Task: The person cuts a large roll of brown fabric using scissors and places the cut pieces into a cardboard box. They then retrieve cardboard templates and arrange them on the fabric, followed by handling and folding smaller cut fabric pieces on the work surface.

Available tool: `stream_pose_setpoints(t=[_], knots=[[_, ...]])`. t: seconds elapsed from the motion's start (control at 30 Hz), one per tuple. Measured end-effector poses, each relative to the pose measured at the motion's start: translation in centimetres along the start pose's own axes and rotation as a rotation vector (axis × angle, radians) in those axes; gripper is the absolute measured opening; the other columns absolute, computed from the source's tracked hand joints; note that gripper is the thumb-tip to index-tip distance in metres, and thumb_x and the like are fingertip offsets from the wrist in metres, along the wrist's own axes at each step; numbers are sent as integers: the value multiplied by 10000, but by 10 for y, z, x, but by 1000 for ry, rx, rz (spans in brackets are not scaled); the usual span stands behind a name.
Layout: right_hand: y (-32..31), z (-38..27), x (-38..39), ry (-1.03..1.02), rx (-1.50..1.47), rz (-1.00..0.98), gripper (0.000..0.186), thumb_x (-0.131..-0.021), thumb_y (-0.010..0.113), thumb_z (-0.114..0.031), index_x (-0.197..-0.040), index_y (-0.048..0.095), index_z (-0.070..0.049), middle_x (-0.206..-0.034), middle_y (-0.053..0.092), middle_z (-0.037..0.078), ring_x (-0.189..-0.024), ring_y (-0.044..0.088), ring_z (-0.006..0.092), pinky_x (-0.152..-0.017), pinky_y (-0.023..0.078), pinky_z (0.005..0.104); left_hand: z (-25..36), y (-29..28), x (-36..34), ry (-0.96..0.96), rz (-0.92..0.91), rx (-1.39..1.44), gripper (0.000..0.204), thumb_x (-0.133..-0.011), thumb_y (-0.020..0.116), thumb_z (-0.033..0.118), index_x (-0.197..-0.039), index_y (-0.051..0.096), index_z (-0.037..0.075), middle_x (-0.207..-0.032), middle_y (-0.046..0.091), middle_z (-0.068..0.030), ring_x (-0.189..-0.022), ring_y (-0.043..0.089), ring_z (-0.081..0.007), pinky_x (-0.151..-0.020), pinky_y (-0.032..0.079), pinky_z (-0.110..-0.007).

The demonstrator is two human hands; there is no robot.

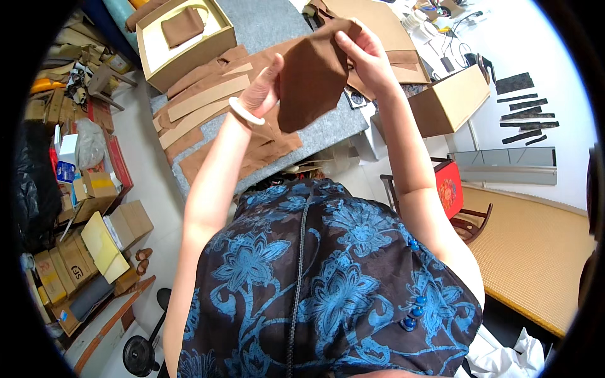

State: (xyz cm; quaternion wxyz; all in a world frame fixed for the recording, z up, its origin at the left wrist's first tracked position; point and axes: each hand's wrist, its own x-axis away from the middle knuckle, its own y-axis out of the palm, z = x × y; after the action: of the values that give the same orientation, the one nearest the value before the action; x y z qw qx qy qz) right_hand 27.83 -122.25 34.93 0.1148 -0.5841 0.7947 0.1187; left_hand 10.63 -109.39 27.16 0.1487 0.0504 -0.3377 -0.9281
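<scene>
A brown piece of leather or cloth (314, 82) is held up over the table between my two hands. My right hand (372, 60) pinches its upper right corner, thumb on the near face. At its left edge is my left hand (261, 91), thumb upright, with the fingers partly hidden behind the piece; a white bangle (247, 112) circles that wrist. Below and to the left, several brown pieces (249, 154) and lighter tan strips (211, 97) lie overlapping on the grey felt-topped table (265, 25).
An open cardboard box (189, 66) with a brown pouch (183, 27) inside stands at the far left of the table. Another carton (450, 101) sits at the right edge. A red-backed chair (446, 189) is to the right. Stacked boxes (69, 264) line the left side.
</scene>
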Motion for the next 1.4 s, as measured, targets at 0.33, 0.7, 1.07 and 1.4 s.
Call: stream_pose_setpoints(t=[0.33,0.7,1.07,1.4], knots=[[-6,10,24,334,187,-237,310,-819,757,-298,-997,659,-65,-858,627,-17,-810,546,53,-734,445,236,5,14,30,173,-45,-439,261,-842,718,84,-1089,630,74,-968,674,8,-931,607,-83,-830,508,-266],[25,37,47,213,-92,157,142,-849,708,-58,-947,605,-62,-867,643,-25,-810,590,48,-763,479,220,-67,-71,132,-173,91,-512,213,-812,756,86,-965,636,-3,-916,677,-52,-861,617,-100,-764,531,-273],[58,168,110,574,-102,221,347,-803,749,-52,-1051,519,-128,-942,632,-8,-840,621,80,-699,520,225,-95,-126,234,149,701,80,136,-901,609,41,-1023,592,97,-959,661,1,-898,622,-60,-779,495,-199],[77,307,106,628,552,163,370,-771,772,-110,-1090,599,-41,-935,678,84,-836,641,174,-770,518,313,-131,-225,238,-326,1065,-371,127,-921,640,154,-995,539,132,-847,635,34,-692,589,-66,-573,467,-213]])
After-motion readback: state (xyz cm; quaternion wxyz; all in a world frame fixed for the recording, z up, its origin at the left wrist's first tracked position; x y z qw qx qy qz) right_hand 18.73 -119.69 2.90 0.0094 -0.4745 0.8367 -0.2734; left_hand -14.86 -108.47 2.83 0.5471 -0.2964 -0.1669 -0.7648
